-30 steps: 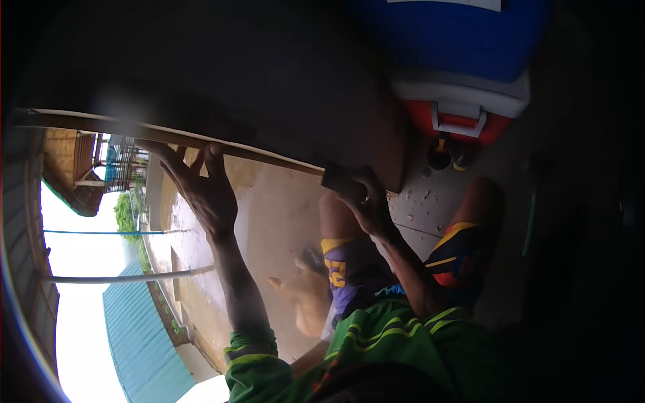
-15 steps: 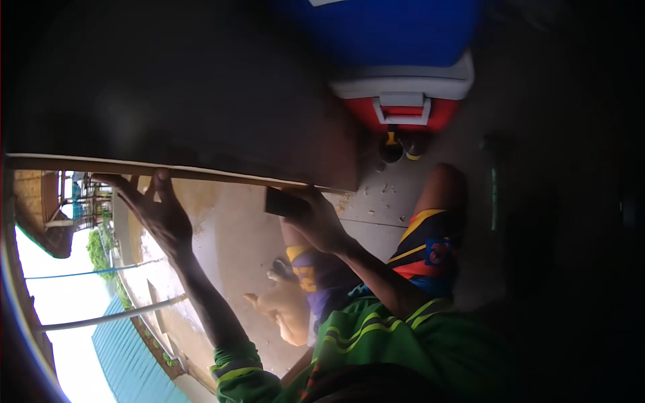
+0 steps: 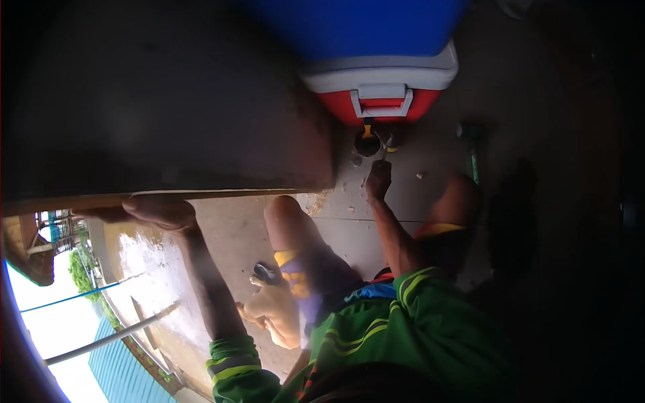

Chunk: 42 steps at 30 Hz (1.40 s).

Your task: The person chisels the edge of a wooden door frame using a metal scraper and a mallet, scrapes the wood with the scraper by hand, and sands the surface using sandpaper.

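The broad dark board (image 3: 168, 127) fills the upper left of the view, its paler near edge running almost level to a corner not far from the cooler (image 3: 383, 77); the left hand (image 3: 162, 212) lies along that edge, touching it, with fingers stretched sideways, though part of it is hidden and I cannot tell whether it grips or merely braces; the right hand (image 3: 378, 180), apart from the board, is curled into a fist, seemingly around a thin tool (image 3: 385, 153) beside the can (image 3: 367, 145), too small and blurred to name more closely; the board looks stiff and, from its breadth, probably heavy and awkward for one hand; its face seems flat, with nothing visible to hook onto, so the edge is the better hold, palms spread well apart and away from the corner, which could chip; that edge may be rough to bare skin; the thin tool should be light and rigid, best held by the end nearest the person, clear of the yellow brush (image 3: 367, 129) standing in the can
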Each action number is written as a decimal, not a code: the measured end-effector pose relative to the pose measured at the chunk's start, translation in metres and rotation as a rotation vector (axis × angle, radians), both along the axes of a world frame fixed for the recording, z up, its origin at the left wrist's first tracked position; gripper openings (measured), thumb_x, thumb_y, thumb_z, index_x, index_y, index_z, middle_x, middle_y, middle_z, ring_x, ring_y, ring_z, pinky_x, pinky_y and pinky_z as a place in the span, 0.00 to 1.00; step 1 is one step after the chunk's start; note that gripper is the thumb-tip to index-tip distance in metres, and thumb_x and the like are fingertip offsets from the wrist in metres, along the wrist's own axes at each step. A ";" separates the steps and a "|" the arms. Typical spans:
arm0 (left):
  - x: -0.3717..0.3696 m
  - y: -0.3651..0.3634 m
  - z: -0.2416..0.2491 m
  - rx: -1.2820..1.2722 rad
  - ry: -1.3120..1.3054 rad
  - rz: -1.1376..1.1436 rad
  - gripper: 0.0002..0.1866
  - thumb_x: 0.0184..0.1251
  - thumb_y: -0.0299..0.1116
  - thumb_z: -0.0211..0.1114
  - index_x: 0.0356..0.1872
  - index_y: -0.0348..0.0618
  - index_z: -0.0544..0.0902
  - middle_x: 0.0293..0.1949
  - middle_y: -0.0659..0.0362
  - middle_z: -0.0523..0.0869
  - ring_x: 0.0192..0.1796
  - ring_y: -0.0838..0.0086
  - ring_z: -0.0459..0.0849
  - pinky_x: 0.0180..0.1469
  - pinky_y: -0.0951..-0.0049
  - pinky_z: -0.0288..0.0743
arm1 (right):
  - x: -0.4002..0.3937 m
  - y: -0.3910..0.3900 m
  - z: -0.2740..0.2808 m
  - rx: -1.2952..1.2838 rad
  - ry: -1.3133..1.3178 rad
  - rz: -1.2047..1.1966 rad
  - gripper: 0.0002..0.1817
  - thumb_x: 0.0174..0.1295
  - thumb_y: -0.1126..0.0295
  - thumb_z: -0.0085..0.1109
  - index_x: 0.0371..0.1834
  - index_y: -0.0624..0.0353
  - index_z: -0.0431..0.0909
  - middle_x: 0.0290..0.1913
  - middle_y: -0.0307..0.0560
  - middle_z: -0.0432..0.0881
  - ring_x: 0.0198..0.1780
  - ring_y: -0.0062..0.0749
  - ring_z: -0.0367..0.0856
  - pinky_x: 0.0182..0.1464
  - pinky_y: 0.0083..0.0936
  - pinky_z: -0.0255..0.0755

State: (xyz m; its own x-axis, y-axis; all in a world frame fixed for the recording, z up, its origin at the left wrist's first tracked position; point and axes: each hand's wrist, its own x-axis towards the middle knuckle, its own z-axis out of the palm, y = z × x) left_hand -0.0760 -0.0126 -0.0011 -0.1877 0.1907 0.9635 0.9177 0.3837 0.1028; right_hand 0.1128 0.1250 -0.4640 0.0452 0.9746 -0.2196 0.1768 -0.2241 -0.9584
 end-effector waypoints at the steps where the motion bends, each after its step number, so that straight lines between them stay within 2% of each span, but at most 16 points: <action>1: -0.008 -0.002 -0.007 0.068 -0.067 -0.076 0.40 0.72 0.61 0.35 0.75 0.42 0.45 0.73 0.42 0.48 0.74 0.52 0.54 0.73 0.50 0.55 | 0.002 0.008 0.011 0.062 -0.038 -0.024 0.10 0.65 0.66 0.59 0.37 0.61 0.72 0.35 0.53 0.79 0.38 0.46 0.81 0.41 0.39 0.73; 3: -0.028 -0.010 -0.024 0.179 -0.155 -0.183 0.39 0.73 0.60 0.36 0.74 0.40 0.48 0.72 0.42 0.53 0.73 0.54 0.58 0.73 0.54 0.56 | -0.004 0.024 0.016 0.159 -0.122 -0.043 0.08 0.63 0.70 0.60 0.38 0.62 0.72 0.36 0.52 0.80 0.37 0.46 0.82 0.40 0.38 0.74; 8: -0.051 -0.038 -0.060 0.200 -0.076 -0.130 0.38 0.73 0.58 0.37 0.72 0.38 0.51 0.70 0.42 0.57 0.70 0.54 0.62 0.71 0.55 0.60 | -0.017 0.026 -0.011 0.319 -0.255 -0.042 0.10 0.62 0.69 0.62 0.37 0.61 0.71 0.36 0.51 0.79 0.37 0.45 0.82 0.41 0.37 0.74; 11: -0.059 -0.050 -0.068 0.185 -0.033 -0.092 0.37 0.74 0.57 0.38 0.72 0.38 0.52 0.69 0.42 0.59 0.69 0.54 0.64 0.69 0.55 0.63 | -0.022 0.027 -0.011 0.187 -0.203 -0.080 0.10 0.62 0.68 0.61 0.37 0.61 0.71 0.36 0.52 0.79 0.38 0.47 0.82 0.41 0.37 0.74; 17: -0.067 -0.058 -0.070 0.127 0.040 -0.018 0.35 0.75 0.55 0.39 0.70 0.36 0.56 0.66 0.42 0.63 0.65 0.55 0.68 0.66 0.56 0.67 | -0.007 0.022 0.002 0.247 -0.249 -0.037 0.09 0.60 0.71 0.60 0.39 0.61 0.71 0.34 0.53 0.79 0.38 0.51 0.82 0.42 0.37 0.75; 20: -0.070 -0.063 -0.070 0.085 0.083 0.023 0.34 0.75 0.54 0.39 0.69 0.35 0.57 0.65 0.42 0.65 0.64 0.55 0.71 0.64 0.57 0.70 | 0.021 0.009 0.026 0.239 -0.152 -0.011 0.08 0.59 0.75 0.59 0.39 0.60 0.70 0.33 0.51 0.79 0.37 0.45 0.82 0.41 0.34 0.75; 23: -0.076 -0.069 -0.068 0.037 0.161 0.077 0.33 0.76 0.53 0.40 0.68 0.34 0.59 0.64 0.43 0.67 0.62 0.55 0.73 0.63 0.57 0.72 | 0.063 -0.001 0.050 0.162 -0.058 0.033 0.11 0.57 0.79 0.60 0.40 0.60 0.70 0.33 0.47 0.78 0.35 0.33 0.80 0.39 0.27 0.74; 24: -0.080 -0.071 -0.068 0.012 0.202 0.107 0.32 0.76 0.52 0.40 0.68 0.34 0.59 0.63 0.43 0.67 0.61 0.55 0.74 0.62 0.57 0.73 | 0.072 -0.002 0.077 0.137 0.169 0.016 0.14 0.55 0.82 0.61 0.43 0.60 0.70 0.34 0.40 0.76 0.36 0.21 0.77 0.39 0.18 0.72; 27: -0.092 -0.082 -0.066 -0.130 0.445 0.307 0.32 0.76 0.51 0.41 0.67 0.33 0.61 0.62 0.43 0.69 0.60 0.55 0.76 0.61 0.57 0.75 | 0.105 0.006 0.118 0.171 0.110 0.036 0.12 0.57 0.82 0.60 0.40 0.60 0.69 0.35 0.36 0.73 0.36 0.17 0.72 0.39 0.16 0.70; 29: -0.106 -0.091 -0.061 -0.242 0.716 0.532 0.31 0.77 0.51 0.41 0.67 0.33 0.62 0.61 0.43 0.71 0.59 0.56 0.78 0.60 0.58 0.77 | 0.122 0.009 0.130 0.156 0.256 -0.001 0.13 0.57 0.84 0.59 0.43 0.61 0.70 0.38 0.36 0.73 0.38 0.16 0.72 0.41 0.14 0.69; 31: -0.100 -0.079 -0.041 -0.245 0.771 0.497 0.31 0.77 0.50 0.41 0.66 0.32 0.63 0.60 0.43 0.72 0.58 0.56 0.79 0.59 0.58 0.78 | 0.139 0.013 0.131 0.157 0.309 -0.040 0.14 0.56 0.85 0.59 0.44 0.60 0.71 0.38 0.36 0.73 0.39 0.16 0.72 0.42 0.14 0.69; 33: -0.069 -0.050 -0.022 -0.154 0.536 0.179 0.30 0.76 0.48 0.45 0.67 0.33 0.63 0.61 0.43 0.71 0.60 0.58 0.77 0.62 0.58 0.74 | 0.152 0.011 0.141 0.121 0.235 -0.088 0.15 0.56 0.85 0.59 0.45 0.59 0.71 0.39 0.36 0.73 0.40 0.16 0.73 0.43 0.15 0.70; 35: 0.024 0.008 -0.021 0.017 0.066 -0.106 0.33 0.74 0.48 0.53 0.68 0.32 0.59 0.64 0.40 0.66 0.66 0.58 0.68 0.68 0.57 0.64 | 0.165 0.009 0.164 0.114 0.223 -0.127 0.17 0.57 0.85 0.58 0.47 0.59 0.70 0.39 0.37 0.73 0.40 0.17 0.73 0.42 0.16 0.70; 37: 0.070 0.016 -0.064 0.011 0.242 0.077 0.30 0.77 0.50 0.43 0.68 0.35 0.62 0.64 0.41 0.69 0.66 0.59 0.71 0.70 0.63 0.65 | 0.174 0.004 0.191 0.137 0.280 -0.161 0.18 0.57 0.85 0.56 0.50 0.60 0.69 0.39 0.39 0.73 0.39 0.19 0.73 0.41 0.18 0.70; 40: 0.162 0.027 -0.157 -0.619 -1.122 -0.983 0.42 0.69 0.44 0.55 0.77 0.51 0.42 0.77 0.49 0.42 0.78 0.61 0.43 0.75 0.50 0.47 | 0.185 -0.003 0.227 0.211 0.494 -0.040 0.19 0.56 0.86 0.57 0.50 0.58 0.69 0.40 0.40 0.74 0.40 0.20 0.73 0.42 0.18 0.70; 42: 0.169 0.044 -0.162 -0.917 -1.235 -1.016 0.58 0.45 0.29 0.74 0.73 0.35 0.42 0.74 0.38 0.43 0.76 0.49 0.42 0.75 0.55 0.38 | 0.189 -0.010 0.254 0.143 0.461 0.000 0.20 0.55 0.86 0.57 0.49 0.57 0.69 0.42 0.39 0.73 0.40 0.19 0.73 0.42 0.19 0.70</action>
